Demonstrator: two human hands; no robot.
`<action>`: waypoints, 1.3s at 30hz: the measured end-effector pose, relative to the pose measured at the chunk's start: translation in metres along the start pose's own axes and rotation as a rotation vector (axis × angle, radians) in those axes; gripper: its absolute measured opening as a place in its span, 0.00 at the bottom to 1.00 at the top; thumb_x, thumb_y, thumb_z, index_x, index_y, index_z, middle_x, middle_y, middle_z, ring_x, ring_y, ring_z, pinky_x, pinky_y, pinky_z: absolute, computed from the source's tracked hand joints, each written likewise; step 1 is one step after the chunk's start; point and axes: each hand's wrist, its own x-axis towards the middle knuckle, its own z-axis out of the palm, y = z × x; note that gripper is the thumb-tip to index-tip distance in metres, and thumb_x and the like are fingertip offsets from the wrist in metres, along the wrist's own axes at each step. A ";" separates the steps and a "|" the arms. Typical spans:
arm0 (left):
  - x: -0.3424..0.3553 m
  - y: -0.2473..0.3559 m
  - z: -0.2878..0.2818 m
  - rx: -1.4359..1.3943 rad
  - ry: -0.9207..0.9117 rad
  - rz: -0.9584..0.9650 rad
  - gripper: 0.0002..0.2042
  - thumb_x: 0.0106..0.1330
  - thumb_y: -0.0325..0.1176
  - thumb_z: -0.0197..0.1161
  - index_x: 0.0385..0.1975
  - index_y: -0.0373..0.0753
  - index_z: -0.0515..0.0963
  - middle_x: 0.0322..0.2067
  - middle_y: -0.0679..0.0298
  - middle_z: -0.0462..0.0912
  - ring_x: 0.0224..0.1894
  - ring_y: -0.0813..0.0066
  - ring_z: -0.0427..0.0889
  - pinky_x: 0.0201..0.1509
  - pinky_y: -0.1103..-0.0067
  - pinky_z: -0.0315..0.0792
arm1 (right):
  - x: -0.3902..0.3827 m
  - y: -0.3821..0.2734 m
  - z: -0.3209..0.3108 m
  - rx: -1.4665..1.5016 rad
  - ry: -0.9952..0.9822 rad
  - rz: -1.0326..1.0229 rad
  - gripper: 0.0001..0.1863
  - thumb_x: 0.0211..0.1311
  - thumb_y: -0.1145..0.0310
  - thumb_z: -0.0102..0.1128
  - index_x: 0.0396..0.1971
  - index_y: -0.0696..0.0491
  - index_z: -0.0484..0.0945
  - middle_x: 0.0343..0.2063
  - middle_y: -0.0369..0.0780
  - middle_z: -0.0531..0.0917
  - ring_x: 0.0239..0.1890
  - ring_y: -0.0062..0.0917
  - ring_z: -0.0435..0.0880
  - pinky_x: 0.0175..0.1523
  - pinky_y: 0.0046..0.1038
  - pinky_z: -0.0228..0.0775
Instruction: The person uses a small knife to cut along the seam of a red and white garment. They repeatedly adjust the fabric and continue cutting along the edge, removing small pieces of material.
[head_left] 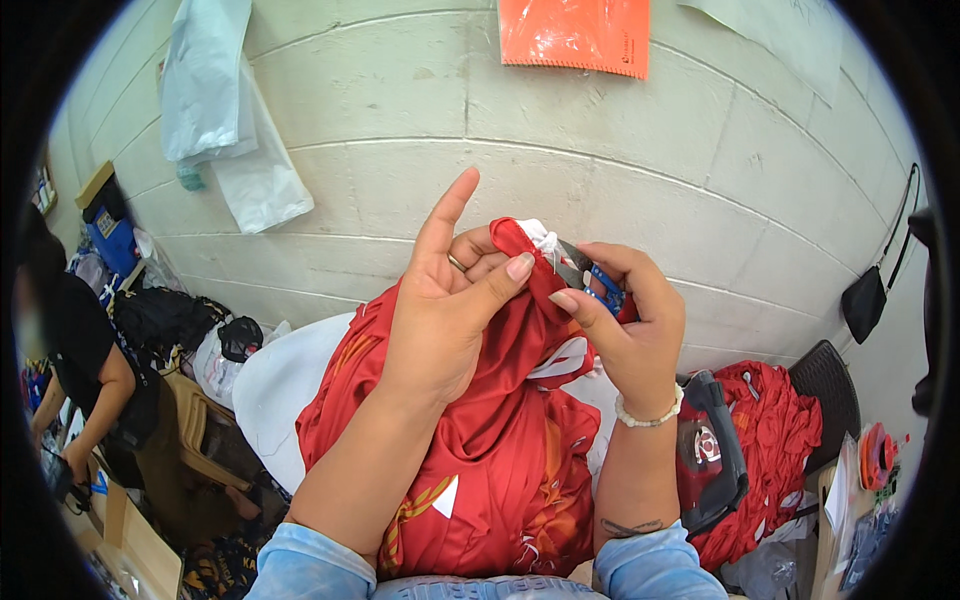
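My left hand pinches an edge of a red garment between thumb and bent fingers, its index finger pointing up. The pinched edge has a white part at its top. In my right hand is a small pair of thread snips with a blue patterned grip. Their metal blades point left and touch or nearly touch the white part; which of the two I cannot tell. The rest of the garment, with gold and white print, drapes down over my lap and a white surface.
More red fabric lies at the right under a dark clear-fronted bag. A black face mask hangs on the wall. Plastic bags and an orange notebook hang ahead. At the left another person works beside a tan chair.
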 end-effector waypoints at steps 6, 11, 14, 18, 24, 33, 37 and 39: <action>-0.001 0.000 0.001 0.011 -0.025 0.008 0.37 0.60 0.17 0.58 0.67 0.36 0.46 0.44 0.58 0.75 0.48 0.74 0.76 0.55 0.78 0.71 | -0.001 -0.001 0.000 0.069 0.026 0.077 0.17 0.43 0.78 0.73 0.33 0.60 0.75 0.26 0.32 0.77 0.28 0.12 0.71 0.33 0.14 0.64; -0.001 -0.001 0.001 0.019 -0.053 0.004 0.37 0.61 0.17 0.57 0.67 0.36 0.45 0.44 0.57 0.75 0.48 0.73 0.77 0.54 0.77 0.72 | -0.001 0.000 -0.004 -0.008 -0.005 -0.042 0.17 0.42 0.77 0.74 0.33 0.60 0.76 0.26 0.33 0.78 0.27 0.12 0.72 0.32 0.13 0.64; -0.002 -0.002 0.001 0.007 -0.068 -0.001 0.36 0.62 0.17 0.57 0.67 0.36 0.44 0.44 0.56 0.76 0.47 0.73 0.77 0.53 0.77 0.73 | -0.001 -0.001 -0.003 0.003 0.021 -0.051 0.16 0.42 0.71 0.76 0.31 0.59 0.79 0.24 0.36 0.80 0.25 0.13 0.75 0.31 0.16 0.68; -0.001 -0.002 0.001 0.003 -0.071 -0.004 0.36 0.62 0.17 0.56 0.67 0.36 0.44 0.45 0.55 0.76 0.47 0.72 0.78 0.52 0.77 0.73 | -0.002 -0.003 -0.003 0.002 -0.002 0.004 0.16 0.43 0.73 0.75 0.31 0.60 0.78 0.24 0.35 0.80 0.25 0.12 0.74 0.30 0.15 0.66; -0.002 -0.001 0.001 0.011 -0.070 -0.005 0.36 0.61 0.17 0.57 0.67 0.35 0.45 0.44 0.55 0.77 0.47 0.72 0.78 0.52 0.77 0.74 | -0.003 -0.003 -0.002 0.012 -0.005 -0.017 0.15 0.43 0.77 0.73 0.32 0.60 0.77 0.25 0.33 0.79 0.26 0.10 0.73 0.30 0.12 0.63; -0.003 0.000 0.002 0.056 -0.075 0.024 0.37 0.61 0.16 0.57 0.67 0.35 0.45 0.43 0.55 0.77 0.47 0.72 0.78 0.52 0.77 0.73 | -0.003 -0.002 -0.002 0.047 -0.020 0.030 0.13 0.46 0.79 0.71 0.32 0.61 0.76 0.25 0.35 0.80 0.25 0.10 0.74 0.29 0.11 0.64; -0.004 0.000 0.003 0.053 -0.076 0.027 0.37 0.60 0.16 0.56 0.67 0.35 0.45 0.43 0.55 0.77 0.46 0.72 0.79 0.52 0.77 0.73 | -0.005 -0.003 0.001 0.094 0.024 0.065 0.13 0.45 0.74 0.73 0.30 0.60 0.78 0.23 0.35 0.79 0.24 0.11 0.73 0.29 0.13 0.65; -0.004 0.000 0.003 0.051 -0.080 0.031 0.37 0.60 0.15 0.56 0.67 0.35 0.45 0.43 0.55 0.77 0.46 0.72 0.79 0.52 0.77 0.73 | -0.005 -0.003 0.002 0.128 0.047 0.104 0.14 0.44 0.72 0.75 0.29 0.60 0.79 0.22 0.35 0.78 0.24 0.11 0.73 0.29 0.14 0.65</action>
